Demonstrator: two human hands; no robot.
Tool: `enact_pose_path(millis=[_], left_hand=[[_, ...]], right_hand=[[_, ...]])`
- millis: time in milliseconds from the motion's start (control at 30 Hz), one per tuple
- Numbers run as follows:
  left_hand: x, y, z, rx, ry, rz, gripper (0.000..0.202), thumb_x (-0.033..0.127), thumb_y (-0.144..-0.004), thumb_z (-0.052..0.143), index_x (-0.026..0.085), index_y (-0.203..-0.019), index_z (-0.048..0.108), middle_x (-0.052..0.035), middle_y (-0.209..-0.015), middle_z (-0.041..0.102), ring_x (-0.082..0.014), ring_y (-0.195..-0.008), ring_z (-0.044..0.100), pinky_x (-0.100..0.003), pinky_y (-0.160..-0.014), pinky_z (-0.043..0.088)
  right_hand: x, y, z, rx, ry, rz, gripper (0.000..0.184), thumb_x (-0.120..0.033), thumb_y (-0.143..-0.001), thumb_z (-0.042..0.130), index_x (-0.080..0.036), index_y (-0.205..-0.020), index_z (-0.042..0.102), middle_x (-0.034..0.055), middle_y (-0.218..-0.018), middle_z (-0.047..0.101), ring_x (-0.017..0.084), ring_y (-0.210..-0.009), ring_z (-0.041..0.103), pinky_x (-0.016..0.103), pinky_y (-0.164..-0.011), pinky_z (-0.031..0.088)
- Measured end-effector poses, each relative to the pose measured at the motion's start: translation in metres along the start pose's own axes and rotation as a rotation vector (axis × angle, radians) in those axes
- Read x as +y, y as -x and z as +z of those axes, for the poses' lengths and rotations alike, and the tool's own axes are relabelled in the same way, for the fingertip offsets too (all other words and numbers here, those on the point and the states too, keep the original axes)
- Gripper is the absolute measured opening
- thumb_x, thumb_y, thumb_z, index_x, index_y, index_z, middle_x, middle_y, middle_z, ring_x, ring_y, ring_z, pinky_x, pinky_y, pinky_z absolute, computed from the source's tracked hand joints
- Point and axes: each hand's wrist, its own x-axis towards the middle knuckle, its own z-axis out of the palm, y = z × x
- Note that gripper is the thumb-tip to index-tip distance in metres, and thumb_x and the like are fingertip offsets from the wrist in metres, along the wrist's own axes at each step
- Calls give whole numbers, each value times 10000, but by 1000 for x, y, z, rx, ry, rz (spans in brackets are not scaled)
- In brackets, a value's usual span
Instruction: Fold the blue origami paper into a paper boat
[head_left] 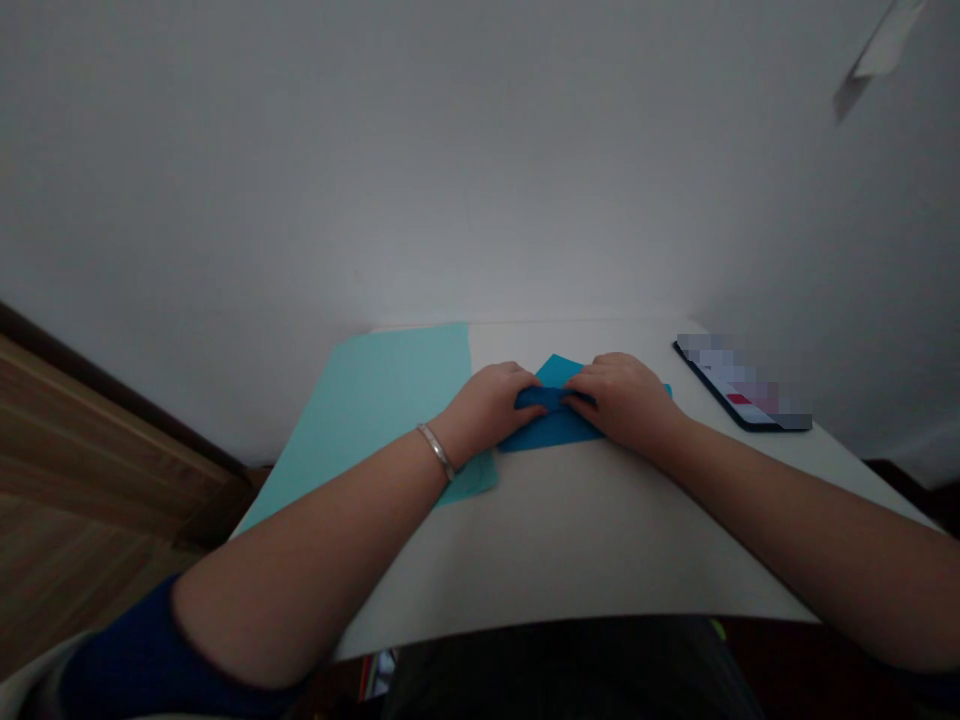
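A sheet of blue paper (556, 432) lies on the white table in front of me, with a folded strip across its middle and a pointed corner at the far side. My left hand (499, 400) pinches the left end of that fold between thumb and fingers. At the other end, my right hand (619, 392) pinches the same fold, its fingertips close to those of the left. Both hands cover parts of the paper, so its full outline is hidden. A bracelet (437, 452) circles my left wrist.
Light turquoise paper (382, 400) covers the left part of the white table (585, 550), partly under my left forearm. A tablet or phone (739, 390) with a lit, blurred screen lies at the right. The wall (480, 170) rises directly behind the table.
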Motion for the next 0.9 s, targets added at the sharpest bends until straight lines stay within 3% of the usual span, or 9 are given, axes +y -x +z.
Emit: enact_pose_path(millis=[100, 233, 533, 767, 900], left_hand=[[-2, -1, -2, -24, -37, 11, 249, 359, -823, 652, 153, -959, 685, -81, -940, 695, -224, -899, 619, -352, -856, 473], [-8, -2, -3, -73, 41, -18, 281, 321, -815, 654, 200, -1067, 673, -56, -976, 705, -213, -896, 630, -346, -854, 477], [-13, -1, -3, -148, 128, 38, 410, 291, -815, 667, 234, -1216, 601, -71, -1237, 620, -226, -1217, 512, -383, -1038, 388], [-11, 0, 3, -106, 156, 81, 389, 246, -847, 626, 208, -1231, 574, -83, -1260, 603, -209, -1198, 526, -381, -1052, 380], [-13, 0, 4, -108, 188, 100, 384, 259, -844, 629, 210, -1220, 569, -65, -1211, 629, -193, -1116, 571, -351, -1004, 422]], right_hand=[[-1, 0, -2, 18, -5, 17, 176, -302, -856, 569, -193, -886, 703, 65, -781, 695, 223, -757, 580, 342, -716, 342], [0, 2, -2, 37, -10, 54, 232, -323, -852, 569, -191, -986, 705, 92, -779, 682, 234, -770, 575, 343, -728, 356], [2, 11, -20, -49, 78, -11, 156, -290, -813, 591, -186, -754, 692, 94, -734, 649, 228, -773, 543, 347, -758, 358], [-1, 8, -14, -59, 43, -38, 149, -294, -844, 565, -191, -798, 662, 67, -777, 684, 219, -783, 560, 345, -770, 367], [2, 9, -8, -30, 54, -19, 146, -288, -845, 570, -200, -783, 668, 60, -768, 697, 213, -786, 590, 391, -897, 347]])
